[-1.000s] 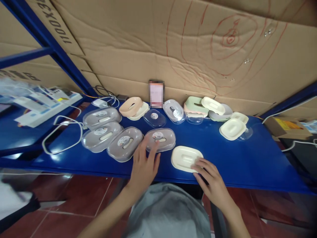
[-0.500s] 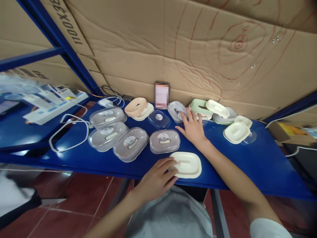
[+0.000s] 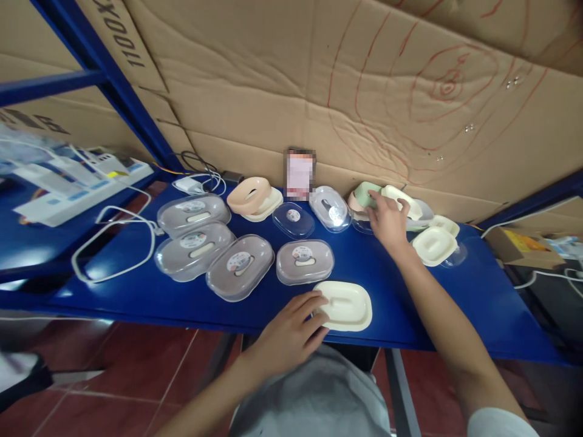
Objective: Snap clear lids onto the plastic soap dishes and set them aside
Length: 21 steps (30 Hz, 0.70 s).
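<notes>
My left hand has its fingers over the left rim of a cream oval soap dish base, which lies flat near the table's front edge. The thumb sits low at the rim's near corner. Farther back, my right hand is over a group of dish parts with its fingers apart. Its fingertips are at a green soap dish part and a cream dish part beside it; firm contact cannot be made out. Beneath the green part shows a peach one, partly hidden.
Several grey soap dishes with clear lids lie at left and centre. A loose clear lid and a peach ring lie farther back. More cream parts are at right. A cable loops at left; cardboard stands behind.
My right hand has moved right, from beside the rear grey dish to the green and cream parts. My left hand stays at the cream base.
</notes>
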Tool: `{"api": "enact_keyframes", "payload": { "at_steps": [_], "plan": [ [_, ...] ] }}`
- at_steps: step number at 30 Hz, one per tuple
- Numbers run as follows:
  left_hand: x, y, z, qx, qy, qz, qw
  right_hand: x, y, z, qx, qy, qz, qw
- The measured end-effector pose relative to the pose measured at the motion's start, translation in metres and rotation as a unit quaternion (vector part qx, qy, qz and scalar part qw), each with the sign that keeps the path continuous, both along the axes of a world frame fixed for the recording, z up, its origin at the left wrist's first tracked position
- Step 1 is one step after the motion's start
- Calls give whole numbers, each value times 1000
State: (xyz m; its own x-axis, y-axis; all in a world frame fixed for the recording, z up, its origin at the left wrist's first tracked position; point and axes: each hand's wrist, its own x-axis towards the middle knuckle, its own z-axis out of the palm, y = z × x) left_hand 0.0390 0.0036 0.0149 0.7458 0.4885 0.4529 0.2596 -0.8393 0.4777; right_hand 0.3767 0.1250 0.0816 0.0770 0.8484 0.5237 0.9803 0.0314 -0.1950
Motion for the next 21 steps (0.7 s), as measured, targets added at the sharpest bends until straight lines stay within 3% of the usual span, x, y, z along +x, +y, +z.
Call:
{"api": "enact_keyframes", "payload": {
  "at_steps": [4, 8, 10, 14, 16, 18, 21],
  "plan": [
    [0, 0, 1, 0, 7, -2, 1000, 18, 14, 17, 35, 64, 34, 997],
    [1, 0, 4, -2, 14, -4, 1000, 26, 16, 36, 133, 212, 106, 962],
    [1, 1, 4, -2, 14, -4, 1000, 26, 4, 43, 161, 233, 114, 952],
    [0, 0, -1, -3, 9, -3, 1000, 6, -61, 41, 210, 228, 102, 945],
    [0, -2, -4, -10, 9, 18, 1000, -13, -110, 28, 187, 213, 110, 953],
    [-1, -3, -6, -27, 10, 44, 999, -34, -160, 9, 118, 169, 130, 970],
    [-1, -4, -5, -67, 5, 62, 996, -64, -214, -18, 39, 89, 194, 976]
  ]
}}
